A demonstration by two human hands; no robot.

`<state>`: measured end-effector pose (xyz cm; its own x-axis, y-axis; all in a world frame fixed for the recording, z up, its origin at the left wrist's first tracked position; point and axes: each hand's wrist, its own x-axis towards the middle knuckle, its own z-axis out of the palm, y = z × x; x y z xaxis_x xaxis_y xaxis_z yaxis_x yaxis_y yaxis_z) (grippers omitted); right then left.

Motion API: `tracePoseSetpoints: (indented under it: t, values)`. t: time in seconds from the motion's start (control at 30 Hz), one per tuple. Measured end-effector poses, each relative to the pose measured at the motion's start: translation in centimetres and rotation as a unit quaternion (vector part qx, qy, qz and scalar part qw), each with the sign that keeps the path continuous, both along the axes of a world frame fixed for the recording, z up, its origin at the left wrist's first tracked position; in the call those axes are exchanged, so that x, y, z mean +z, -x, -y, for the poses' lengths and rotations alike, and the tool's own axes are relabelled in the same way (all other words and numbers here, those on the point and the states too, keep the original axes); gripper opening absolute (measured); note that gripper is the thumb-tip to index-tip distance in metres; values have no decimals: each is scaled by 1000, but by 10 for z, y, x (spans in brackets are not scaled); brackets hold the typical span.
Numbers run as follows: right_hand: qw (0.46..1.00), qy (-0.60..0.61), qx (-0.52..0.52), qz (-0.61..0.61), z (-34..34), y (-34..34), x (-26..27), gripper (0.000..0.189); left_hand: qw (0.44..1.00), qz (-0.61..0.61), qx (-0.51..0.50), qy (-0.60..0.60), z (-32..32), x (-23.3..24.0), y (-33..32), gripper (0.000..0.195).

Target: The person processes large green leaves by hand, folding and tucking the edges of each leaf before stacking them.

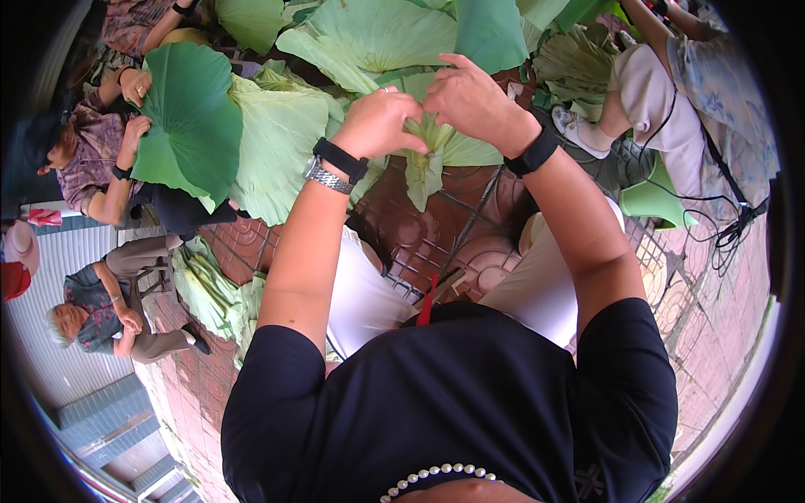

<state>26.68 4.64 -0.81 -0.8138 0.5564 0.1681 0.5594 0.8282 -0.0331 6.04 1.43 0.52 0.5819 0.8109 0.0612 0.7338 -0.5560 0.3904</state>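
Large green lotus leaves [371, 38] lie piled before me. My left hand [380, 119], with a ring, a metal watch and a black strap at the wrist, is at a pale green lotus leaf [465, 148]; its fingers bend around the gathered part. My right hand [475, 104], also with a black strap, meets it at the same leaf, its fingers curled and the index finger raised. The leaf's folded tip hangs between and below the hands. The fingertips partly hide what each hand grips. To the left lies another broad pale leaf [277, 132].
At the left a person holds a dark green leaf [188, 119]; another sits farther off. On the right sits a person in light trousers, near a green plastic stool [657, 195] and black cables [736, 226]. Folded leaves [207, 289] lie on the red paving [245, 242].
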Motion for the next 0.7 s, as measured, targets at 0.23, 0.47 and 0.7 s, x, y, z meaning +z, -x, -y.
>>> tracePoseSetpoints:
  t: [0.23,0.47,0.7]
  values:
    - [984,-118,42,-129,15,3,5,10,998,3,33,55,0,18,5,40]
    - [995,-82,33,-47,10,3,15,17,998,55,22,12,-2,10,10,47]
    - [994,-10,36,-101,2,-2,-3,28,999,-37,-2,-20,-2,4,4,51]
